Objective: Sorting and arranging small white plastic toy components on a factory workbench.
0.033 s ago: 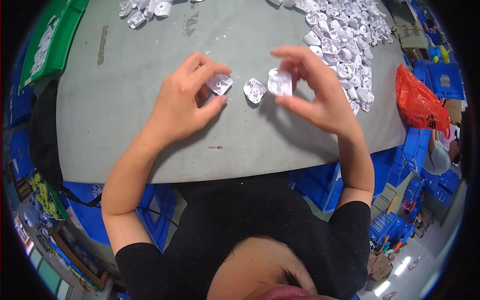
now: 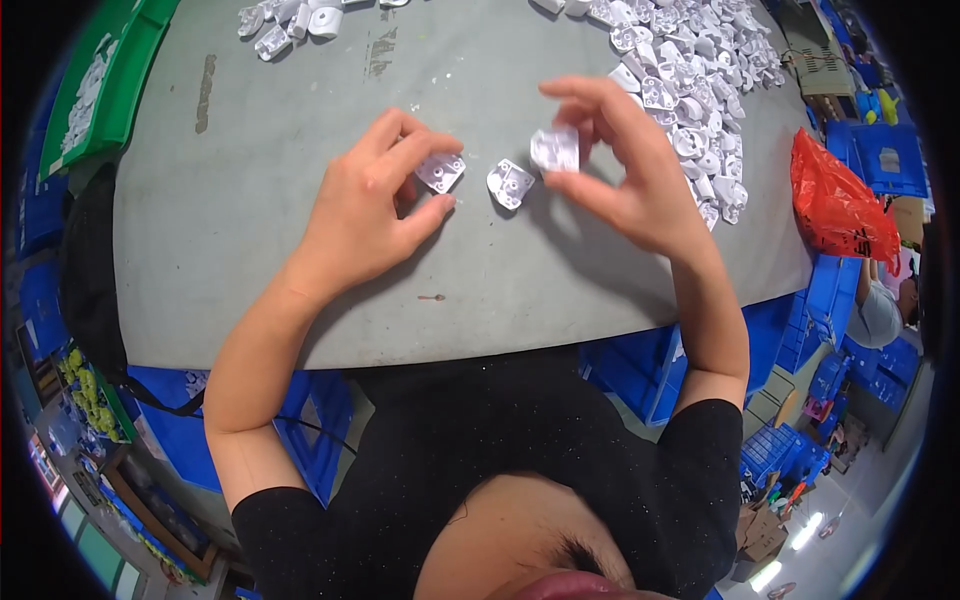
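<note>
My left hand (image 2: pixel 372 190) is curled round a white plastic molded part (image 2: pixel 440 172), index finger along its far edge and thumb by its near edge, low over the grey table. My right hand (image 2: pixel 630 165) holds a similar white part (image 2: pixel 556 150) raised above the table; the thumb presses its lower edge and the other fingers lie behind it, partly hidden. Between the hands, a third white part (image 2: pixel 510 185) rests on the table with its hollow side, screw posts and holes facing up.
A large heap of white parts (image 2: pixel 690 100) covers the table's far right. A smaller group (image 2: pixel 300 18) lies at the far left, near a green tray (image 2: pixel 125 95) of white pieces. A red plastic bag (image 2: pixel 840 205) hangs at the right edge. Blue crates (image 2: pixel 640 370) stand below the table.
The part in my right hand has tilted and shifted slightly away and to the left, and my right thumb has come up against it. My left hand stays almost still.
</note>
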`<state>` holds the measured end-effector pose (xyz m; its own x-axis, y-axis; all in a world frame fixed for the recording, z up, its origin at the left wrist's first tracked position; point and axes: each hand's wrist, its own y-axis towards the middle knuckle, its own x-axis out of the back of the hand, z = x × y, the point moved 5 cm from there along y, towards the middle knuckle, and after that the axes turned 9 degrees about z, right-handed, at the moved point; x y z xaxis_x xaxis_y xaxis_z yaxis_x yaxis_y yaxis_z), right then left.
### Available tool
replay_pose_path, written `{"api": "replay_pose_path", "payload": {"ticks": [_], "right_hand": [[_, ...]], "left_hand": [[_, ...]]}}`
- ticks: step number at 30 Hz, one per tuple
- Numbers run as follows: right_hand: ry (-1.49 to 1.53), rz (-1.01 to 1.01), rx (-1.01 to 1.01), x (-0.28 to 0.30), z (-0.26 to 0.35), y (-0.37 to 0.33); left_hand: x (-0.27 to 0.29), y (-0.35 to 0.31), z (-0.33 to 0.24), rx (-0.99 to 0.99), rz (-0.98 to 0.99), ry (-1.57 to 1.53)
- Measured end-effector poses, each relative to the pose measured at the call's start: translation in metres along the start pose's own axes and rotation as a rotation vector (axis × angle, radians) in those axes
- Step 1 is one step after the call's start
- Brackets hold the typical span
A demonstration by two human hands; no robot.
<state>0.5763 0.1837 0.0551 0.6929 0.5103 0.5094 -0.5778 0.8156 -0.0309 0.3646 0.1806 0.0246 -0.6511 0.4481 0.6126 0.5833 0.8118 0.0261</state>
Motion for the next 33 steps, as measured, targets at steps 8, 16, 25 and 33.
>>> {"api": "replay_pose_path", "payload": {"ticks": [8,16,25,33], "right_hand": [[-0.481,-0.256,0.095,0.009,-0.033,0.04],[-0.676,-0.348,-0.015,0.064,-0.046,0.083],[-0.994,-0.302,0.078,0.047,-0.055,0.102],[-0.666,-0.14,-0.004,0.043,-0.03,0.07]], "left_hand": [[-0.001,0.001,0.005,0.029,-0.119,-0.04],[0.002,0.003,0.005,-0.05,-0.207,0.26],[0.027,0.05,0.001,-0.153,-0.277,0.327],[0.024,0.193,0.03,-0.19,-0.272,0.614]]}}
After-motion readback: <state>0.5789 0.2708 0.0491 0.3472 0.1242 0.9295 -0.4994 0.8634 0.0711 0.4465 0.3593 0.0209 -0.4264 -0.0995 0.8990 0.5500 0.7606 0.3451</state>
